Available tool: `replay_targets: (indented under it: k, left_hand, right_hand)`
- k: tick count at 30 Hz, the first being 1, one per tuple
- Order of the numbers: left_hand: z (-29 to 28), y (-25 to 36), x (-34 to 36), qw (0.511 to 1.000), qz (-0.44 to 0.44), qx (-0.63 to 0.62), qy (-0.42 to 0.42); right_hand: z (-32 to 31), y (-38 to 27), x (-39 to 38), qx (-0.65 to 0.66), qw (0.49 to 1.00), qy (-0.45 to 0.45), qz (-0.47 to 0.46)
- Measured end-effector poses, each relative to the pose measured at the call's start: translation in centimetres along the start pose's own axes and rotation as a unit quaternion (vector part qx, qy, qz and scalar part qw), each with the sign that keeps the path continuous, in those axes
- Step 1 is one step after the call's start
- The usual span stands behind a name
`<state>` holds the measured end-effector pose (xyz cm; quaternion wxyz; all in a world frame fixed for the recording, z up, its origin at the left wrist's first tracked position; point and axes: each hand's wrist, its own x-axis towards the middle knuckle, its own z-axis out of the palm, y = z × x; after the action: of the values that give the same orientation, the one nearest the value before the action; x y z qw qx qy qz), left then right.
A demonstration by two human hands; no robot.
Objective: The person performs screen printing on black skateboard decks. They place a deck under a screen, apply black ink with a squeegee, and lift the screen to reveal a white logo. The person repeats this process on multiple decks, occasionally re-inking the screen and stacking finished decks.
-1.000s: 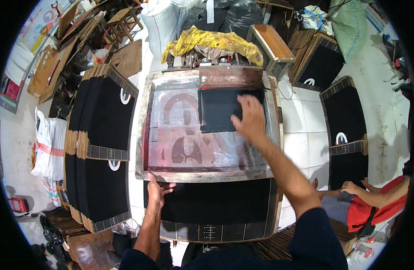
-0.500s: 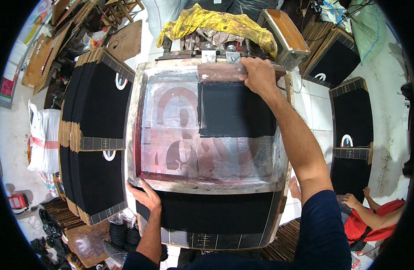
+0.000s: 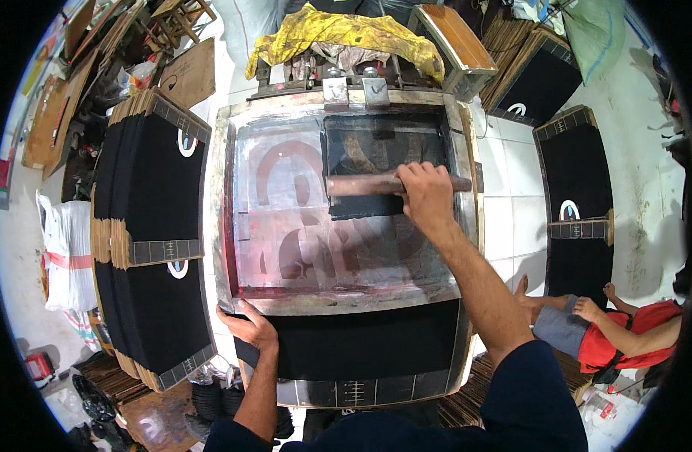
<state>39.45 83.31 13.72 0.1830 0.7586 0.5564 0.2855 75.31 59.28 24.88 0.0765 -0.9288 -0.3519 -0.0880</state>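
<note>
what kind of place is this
Most likely a small screen-printing workshop. The right hand draws a wooden squeegee across a framed mesh screen while the left hand steadies the frame's near edge. Stacks of black printed panels stand beside it on the tiled floor.

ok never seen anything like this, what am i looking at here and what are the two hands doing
This is one view from a camera worn on a person's head, looking down, so the edges bend. In the middle lies a screen-printing frame, a metal-edged mesh stained reddish, over black fabric. The right hand grips a long wooden squeegee laid across the mesh. The left hand holds the frame's near corner. Stacks of black printed boards stand on the left, more on the right. Another person sits on the floor nearby.
</note>
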Motion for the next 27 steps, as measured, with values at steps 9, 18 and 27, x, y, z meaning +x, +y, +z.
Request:
replay_targets:
  k: [9, 18, 27]
  left_hand:
    - [0.0, 0.3, 0.1, 1.000, 0.005, -0.013, -0.004]
    - [0.4, -0.1, -0.1, 1.000, -0.009, 0.014, -0.010]
    - [-4.3, -1.7, 3.8, 0.946, 0.134, -0.119, -0.270]
  right_hand:
    - [4.3, 5.2, 11.2, -0.012, 0.997, 0.074, -0.009]
    - [0.7, 0.4, 1.1, -0.004, 0.999, -0.030, 0.023]
    - [0.2, -2.2, -5.7, 0.026, 0.999, 0.003, 0.021]
